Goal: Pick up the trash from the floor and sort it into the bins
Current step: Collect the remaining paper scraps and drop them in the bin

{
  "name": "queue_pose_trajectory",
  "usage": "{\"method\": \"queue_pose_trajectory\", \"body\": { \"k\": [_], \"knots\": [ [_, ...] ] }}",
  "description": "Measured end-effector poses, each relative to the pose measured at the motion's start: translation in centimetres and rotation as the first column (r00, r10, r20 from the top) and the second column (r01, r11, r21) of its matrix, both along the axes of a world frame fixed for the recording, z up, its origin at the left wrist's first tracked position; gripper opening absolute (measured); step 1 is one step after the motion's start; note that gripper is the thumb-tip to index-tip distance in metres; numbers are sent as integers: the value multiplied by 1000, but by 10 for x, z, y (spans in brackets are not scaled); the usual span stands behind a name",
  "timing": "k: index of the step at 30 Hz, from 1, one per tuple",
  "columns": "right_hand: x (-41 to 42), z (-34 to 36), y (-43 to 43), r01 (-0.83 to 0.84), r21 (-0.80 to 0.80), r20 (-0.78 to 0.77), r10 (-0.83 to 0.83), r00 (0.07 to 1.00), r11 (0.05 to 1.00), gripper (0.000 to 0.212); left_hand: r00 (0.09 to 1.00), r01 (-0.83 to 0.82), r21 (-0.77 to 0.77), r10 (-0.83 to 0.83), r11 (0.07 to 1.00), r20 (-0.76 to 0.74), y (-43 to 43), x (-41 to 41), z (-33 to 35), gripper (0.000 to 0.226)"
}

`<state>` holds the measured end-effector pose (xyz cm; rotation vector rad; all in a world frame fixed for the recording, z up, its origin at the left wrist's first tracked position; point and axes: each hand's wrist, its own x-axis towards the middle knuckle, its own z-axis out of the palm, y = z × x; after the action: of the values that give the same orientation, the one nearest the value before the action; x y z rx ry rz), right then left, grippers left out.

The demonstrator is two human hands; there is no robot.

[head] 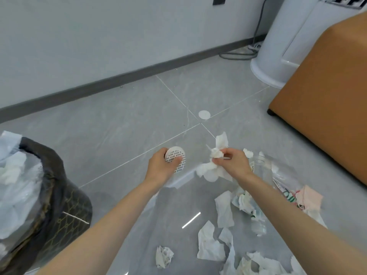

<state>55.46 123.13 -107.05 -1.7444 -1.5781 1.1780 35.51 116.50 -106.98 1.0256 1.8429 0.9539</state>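
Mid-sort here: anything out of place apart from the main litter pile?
Yes: a white round disc lies alone on the floor by the tile joint, well beyond the tissue scraps, so it is easy to miss. It resembles the printed disc held in the left hand.

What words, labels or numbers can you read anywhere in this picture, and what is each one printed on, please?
No text here can be read.
Round white disc held in the left hand: rows of small dark print, too blurred to read.
Crumpled wrapper on the floor at right: green and red marks, too blurred to read.
Tissue pinched in the right hand: no print.
Black bin: gold line pattern only.
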Motion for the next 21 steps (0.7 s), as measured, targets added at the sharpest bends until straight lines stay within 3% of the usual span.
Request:
{"method": "queue_pose_trajectory", "body": {
  "k": [4, 8, 12, 17, 21],
  "knots": [
    [-33, 75, -11, -112, -18, -312, 101, 945, 994, 14, 994, -106, 77, 107, 991, -7, -16, -25, 53, 16],
    [-76, 139, -28, -231, -13, -452, 200, 869, 973, 16, 979, -193, 154, 200, 969, -30, -41, -61, 107, 16],
    [-131, 182, -55, -345, 31, -486, 315, 815, 938, 17, 938, -324, 229, 343, 918, -50, -81, -101, 155, 23],
    [-210, 201, -102, -458, 46, -507, 415, 755, 888, 24, 872, -475, 215, 489, 853, -10, -143, -153, 178, 31],
    [-268, 194, -140, -536, 70, -485, 498, 719, 841, 20, 820, -557, 193, 572, 808, -29, -191, -189, 179, 20]
  ]
}}
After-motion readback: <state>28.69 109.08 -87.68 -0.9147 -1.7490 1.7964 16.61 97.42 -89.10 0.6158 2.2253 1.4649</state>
